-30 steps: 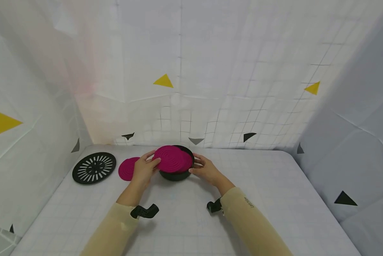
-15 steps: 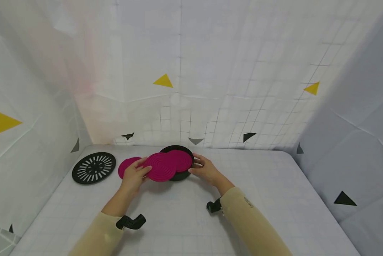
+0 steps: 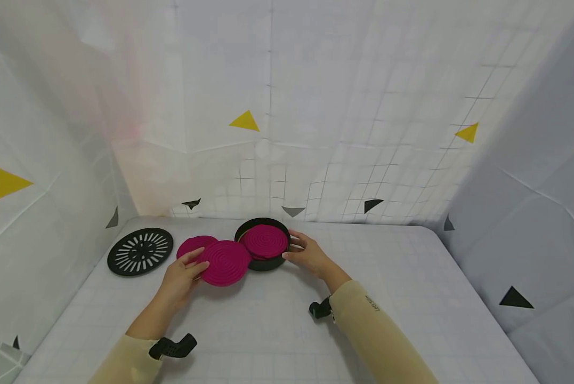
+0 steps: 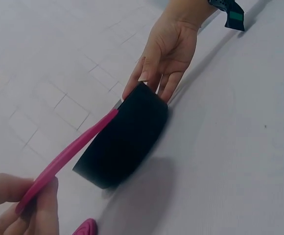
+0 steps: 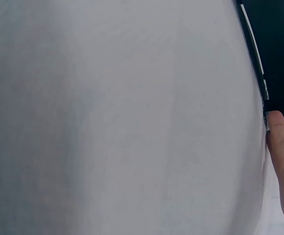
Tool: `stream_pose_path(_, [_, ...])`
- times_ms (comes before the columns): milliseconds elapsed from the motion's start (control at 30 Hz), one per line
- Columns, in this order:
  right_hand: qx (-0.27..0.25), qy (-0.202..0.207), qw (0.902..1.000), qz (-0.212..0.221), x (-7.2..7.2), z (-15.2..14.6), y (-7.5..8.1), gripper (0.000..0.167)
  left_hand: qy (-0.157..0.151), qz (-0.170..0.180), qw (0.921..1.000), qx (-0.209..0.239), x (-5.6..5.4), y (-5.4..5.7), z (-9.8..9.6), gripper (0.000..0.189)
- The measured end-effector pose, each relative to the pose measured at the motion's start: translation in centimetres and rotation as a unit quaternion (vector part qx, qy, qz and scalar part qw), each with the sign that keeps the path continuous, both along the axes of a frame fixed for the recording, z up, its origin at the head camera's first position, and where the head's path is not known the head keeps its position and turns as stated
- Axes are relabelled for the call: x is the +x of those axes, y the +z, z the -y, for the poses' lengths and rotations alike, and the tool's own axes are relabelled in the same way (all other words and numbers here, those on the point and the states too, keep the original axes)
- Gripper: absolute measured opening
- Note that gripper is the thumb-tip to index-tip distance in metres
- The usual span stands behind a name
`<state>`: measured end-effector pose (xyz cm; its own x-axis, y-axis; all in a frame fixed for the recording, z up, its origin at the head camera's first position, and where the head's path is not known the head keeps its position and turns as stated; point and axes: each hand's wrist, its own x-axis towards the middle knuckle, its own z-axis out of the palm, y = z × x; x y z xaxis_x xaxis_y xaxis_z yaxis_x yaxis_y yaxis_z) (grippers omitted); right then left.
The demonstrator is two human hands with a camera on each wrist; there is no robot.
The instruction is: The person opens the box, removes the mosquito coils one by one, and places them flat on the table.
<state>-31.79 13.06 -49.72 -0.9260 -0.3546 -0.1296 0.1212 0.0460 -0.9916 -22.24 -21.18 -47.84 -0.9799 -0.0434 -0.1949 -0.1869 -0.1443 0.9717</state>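
My left hand (image 3: 178, 278) pinches the edge of a pink round coaster (image 3: 226, 264) with concentric ridges, thumb on top. In the left wrist view this coaster (image 4: 68, 152) is tilted, its far edge by the rim of a black round holder (image 4: 125, 137). Another pink coaster (image 3: 266, 241) lies inside the holder (image 3: 266, 265). My right hand (image 3: 312, 257) grips the holder's right side between thumb and fingers. On the table behind the held coaster lies a further pink coaster (image 3: 195, 244), partly covered from view.
A black slotted disc (image 3: 140, 252) lies at the table's left. White sheets with yellow and dark triangles stand behind and at both sides of the white table (image 3: 411, 298).
My left hand has drawn the pink coaster off the holder, leftward and toward me, uncovering the coaster inside. My right hand stays at the holder's side.
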Motion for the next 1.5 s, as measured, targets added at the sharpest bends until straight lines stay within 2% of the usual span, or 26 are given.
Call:
stream_pose_path(300, [0.010, 0.000, 1.0000, 0.000, 0.1, 0.0, 0.1, 0.079, -0.033, 0.005, 0.9987, -0.038, 0.9, -0.6, 1.9, 0.061])
stream_pose_path(500, [0.005, 0.004, 1.0000, -0.001, 0.1, 0.0, 0.2, 0.080, -0.067, 0.015, 0.9973, -0.028, 1.6, -0.9, 3.2, 0.063])
stream_pose_path(667, [0.002, 0.007, 1.0000, 0.003, 0.2, 0.1, 0.3, 0.080, -0.078, 0.029, 0.9963, -0.020, 2.2, -1.1, 4.2, 0.063])
stream_pose_path(933, [0.014, 0.005, 0.9999, -0.002, 0.2, 0.1, 0.4, 0.080, -0.103, 0.044, 0.9932, -0.032, 2.3, -1.7, 6.4, 0.063])
stream_pose_path(1167, [0.018, 0.006, 0.9998, -0.004, 0.2, 0.0, 0.4, 0.080, -0.095, 0.073, 0.9925, -0.024, 2.3, -2.3, 8.1, 0.064])
stream_pose_path(1500, [0.019, 0.008, 0.9997, -0.009, 0.1, 0.0, 0.1, 0.080, -0.102, 0.084, 0.9894, -0.061, 2.8, -2.2, 9.5, 0.064])
